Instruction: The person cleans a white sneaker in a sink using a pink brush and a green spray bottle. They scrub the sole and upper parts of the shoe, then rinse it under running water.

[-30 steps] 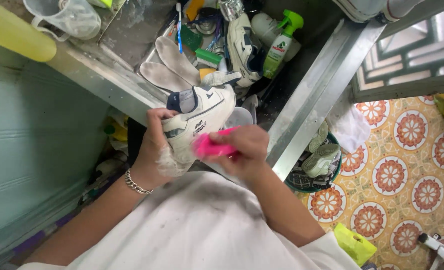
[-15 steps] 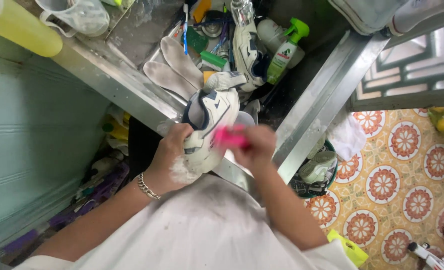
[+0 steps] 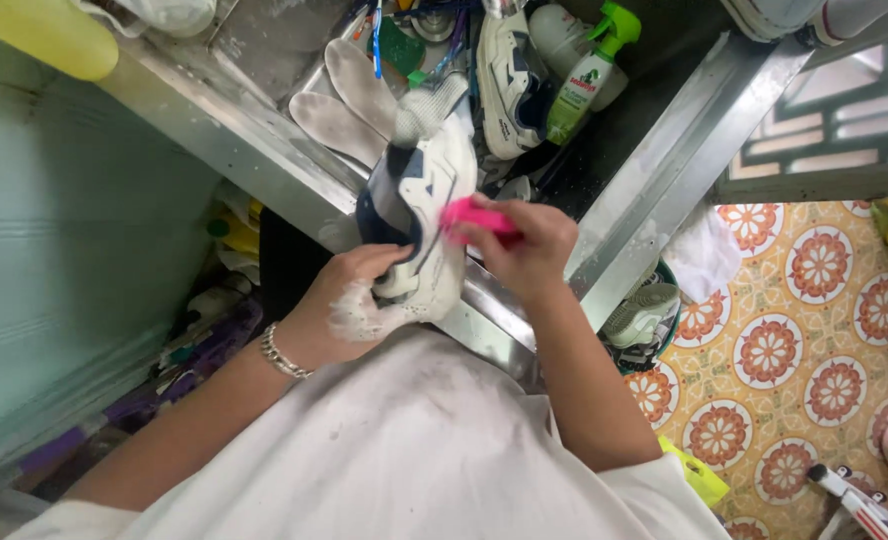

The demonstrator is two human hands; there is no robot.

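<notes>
Since the earlier frame the white sneaker [image 3: 419,215] has swung toe-up over the metal sink rim [image 3: 264,165]. The foamy left hand [image 3: 349,305] wraps its heel; the right hand [image 3: 524,245] stays clenched on the pink brush [image 3: 474,220] against its side. The sink beyond is crowded with insoles [image 3: 349,100], a second shoe [image 3: 504,80] and a spray bottle [image 3: 589,75].

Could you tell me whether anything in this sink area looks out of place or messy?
Yes. The sink is crowded: a second shoe, two loose insoles, toothbrushes and a spray bottle lie jumbled together. White foam coats the left hand, which grips the shoe; the right hand holds a pink brush.
</notes>
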